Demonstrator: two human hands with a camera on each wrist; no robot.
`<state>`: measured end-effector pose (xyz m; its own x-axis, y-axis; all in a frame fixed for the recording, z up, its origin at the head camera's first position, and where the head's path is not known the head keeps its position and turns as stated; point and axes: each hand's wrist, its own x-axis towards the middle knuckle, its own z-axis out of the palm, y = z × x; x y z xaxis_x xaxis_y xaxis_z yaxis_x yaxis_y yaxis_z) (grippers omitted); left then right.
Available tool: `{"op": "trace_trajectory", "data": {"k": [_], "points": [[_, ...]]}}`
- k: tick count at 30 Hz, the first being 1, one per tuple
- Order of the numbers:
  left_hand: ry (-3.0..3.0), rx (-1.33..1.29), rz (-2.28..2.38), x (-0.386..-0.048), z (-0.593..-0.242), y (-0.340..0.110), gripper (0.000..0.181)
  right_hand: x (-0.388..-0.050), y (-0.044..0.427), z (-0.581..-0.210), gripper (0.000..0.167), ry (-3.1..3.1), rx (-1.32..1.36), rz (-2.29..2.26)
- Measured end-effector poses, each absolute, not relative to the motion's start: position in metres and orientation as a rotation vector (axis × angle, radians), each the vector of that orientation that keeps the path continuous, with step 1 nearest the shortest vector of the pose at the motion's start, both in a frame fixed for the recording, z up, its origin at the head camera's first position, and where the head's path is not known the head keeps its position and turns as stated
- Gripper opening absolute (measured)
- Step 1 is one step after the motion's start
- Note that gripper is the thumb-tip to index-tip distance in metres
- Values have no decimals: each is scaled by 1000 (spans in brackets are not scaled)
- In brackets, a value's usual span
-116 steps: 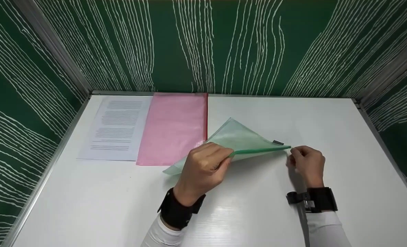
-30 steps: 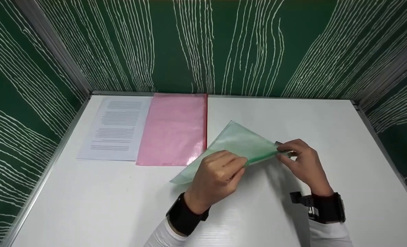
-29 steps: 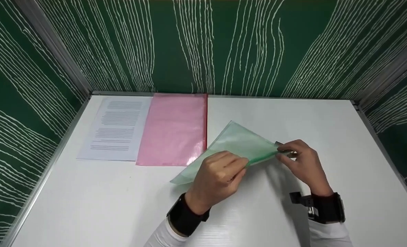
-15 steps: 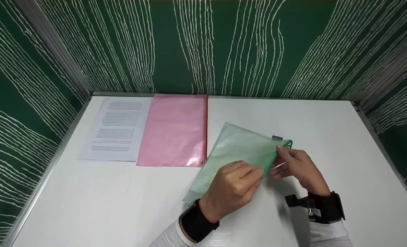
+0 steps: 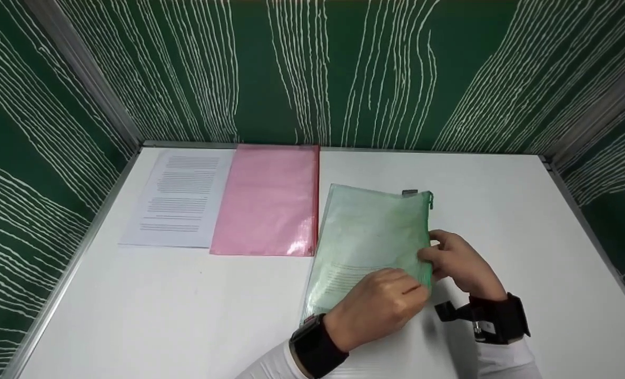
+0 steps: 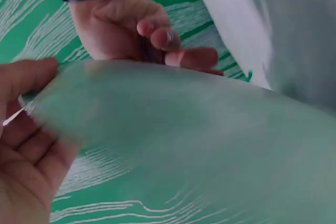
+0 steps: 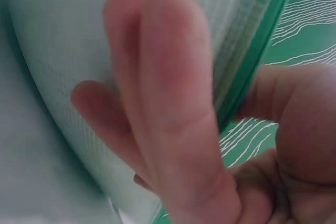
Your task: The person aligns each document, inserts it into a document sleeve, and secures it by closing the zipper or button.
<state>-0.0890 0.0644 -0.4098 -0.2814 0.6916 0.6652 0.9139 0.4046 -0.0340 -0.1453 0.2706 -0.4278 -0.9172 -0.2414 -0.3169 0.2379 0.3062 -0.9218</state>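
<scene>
A translucent green zip pouch [image 5: 370, 226] lies at a slight tilt in front of me, with printed lines showing through its lower part. My left hand [image 5: 378, 305] pinches its near right corner; the left wrist view shows thumb and fingers of that hand [image 6: 26, 166] on the pouch's edge. Farther up the zip side, my right hand [image 5: 459, 266] holds the edge, thumb on top. Seen from the right wrist, the fingers [image 7: 176, 77] lie fairly straight along the pouch's underside [image 7: 58, 40]. A zip pull [image 5: 431, 200] hangs at the far right corner.
Left of the green pouch lies a pink zip pouch [image 5: 265, 200], and beyond it a printed sheet of paper [image 5: 178, 200]. All rest on a white table [image 5: 133, 305]. Green panels with white wavy lines [image 5: 254, 68] stand around the back and sides.
The green pouch has turned so its zip edge now runs away from me, and its surface has flattened out. My left hand moved right and nearer; my right hand shifted its hold along the zip edge.
</scene>
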Motion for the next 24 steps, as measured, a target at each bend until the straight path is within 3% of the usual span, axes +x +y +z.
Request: {"op": "trace_trajectory", "data": {"k": [5,8,16,24], "points": [[-2195,-1431,-560,-95,-412,58,38,-147,278,-431,47,2248,-36,-1612],[-2269,-1364,-564,-105,-410,48,38,-147,287,-430,47,2253,-64,-1637],[-2530,-879,-788,-136,-413,17,28,-145,313,-423,47,2214,-143,-1790],[-2867,-411,-1235,-162,-429,-5,57,-144,332,-426,45,1900,-211,-2258]]}}
